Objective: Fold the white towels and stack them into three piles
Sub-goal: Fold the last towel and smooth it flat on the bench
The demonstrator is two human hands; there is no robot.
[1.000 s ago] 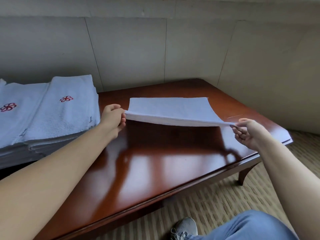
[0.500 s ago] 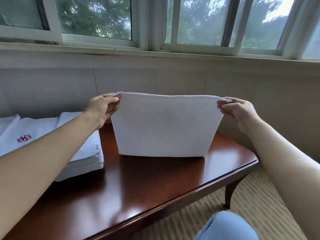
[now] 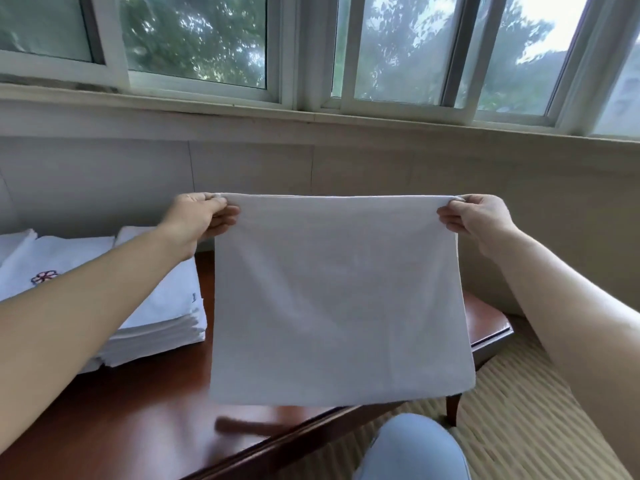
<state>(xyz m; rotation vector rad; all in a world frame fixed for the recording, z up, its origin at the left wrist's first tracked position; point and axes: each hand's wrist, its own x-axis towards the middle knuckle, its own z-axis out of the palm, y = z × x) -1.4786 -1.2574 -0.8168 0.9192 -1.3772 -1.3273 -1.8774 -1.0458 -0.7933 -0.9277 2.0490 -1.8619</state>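
Room: sliding windows (image 3: 194, 43) run along 12 o'clock, leaves outside; a pale wall panel sits below the sill, and striped carpet (image 3: 540, 420) lies at 4 to 5 o'clock.
Surface: a glossy reddish wooden table (image 3: 114, 420) fills 7 to 8 o'clock, its near edge running toward 3 o'clock.
Stack: folded white towels (image 3: 162, 313) with a red flower mark rest on the table at 9 o'clock, partly hidden by the left forearm.
Left hand (image 3: 199, 220): pinched shut on the towel's upper left corner.
Held towel (image 3: 339, 306): hangs flat and clear of the table at centre, long axis from 9 to 3 o'clock, top edge taut between both hands.
Right hand (image 3: 474, 216): pinched shut on the upper right corner.
Coming move: probably another fold, or laying it down toward 9 o'clock; the left hand is nearer the stack.
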